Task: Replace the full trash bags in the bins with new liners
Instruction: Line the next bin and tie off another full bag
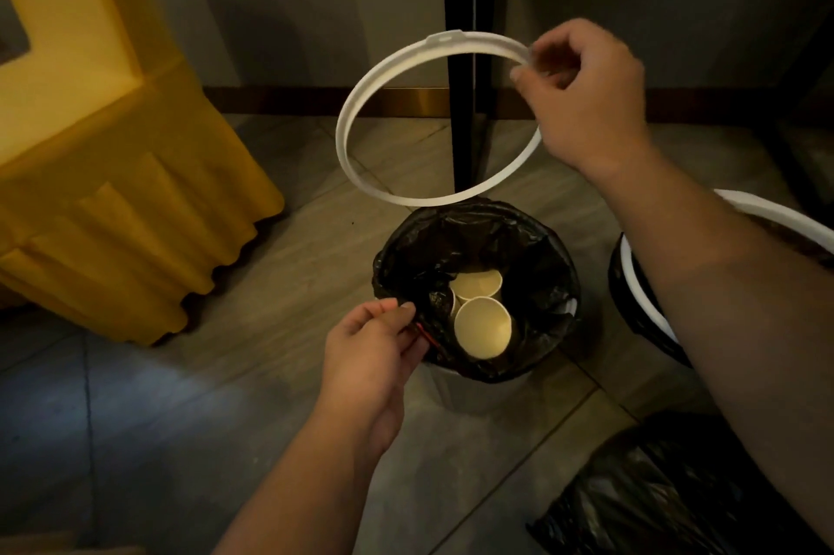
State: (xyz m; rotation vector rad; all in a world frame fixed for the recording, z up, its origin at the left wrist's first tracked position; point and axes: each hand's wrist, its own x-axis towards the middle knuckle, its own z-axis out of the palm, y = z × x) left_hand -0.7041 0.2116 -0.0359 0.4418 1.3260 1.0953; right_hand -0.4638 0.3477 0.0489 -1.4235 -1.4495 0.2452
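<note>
Grips the ring (pixel 444 40) with the right hand (pixel 586 103), fingers and thumb curled round its upper right rim. Holds it tilted in the air, above and behind the bin (pixel 469 392), lower edge just over the far rim of the bag (pixel 532 256). Pinches the bag's near-left edge with the left hand (pixel 374 351), thumb and fingertips closed on the black plastic beside a thin red strip (pixel 424 335). Bag draped over the bin's mouth, no ring on it, cups (pixel 482 326) lying inside, openings up. Bin on the tiled floor (pixel 271 283), just in front of a black post (pixel 465 58). Second bin (pixel 626 265) to the right, white rim on, partly hidden by the right forearm. Another black bag (pixel 668 487) on the floor at lower right. Yellow cloth (pixel 113 216) on the left, hanging to the floor.
</note>
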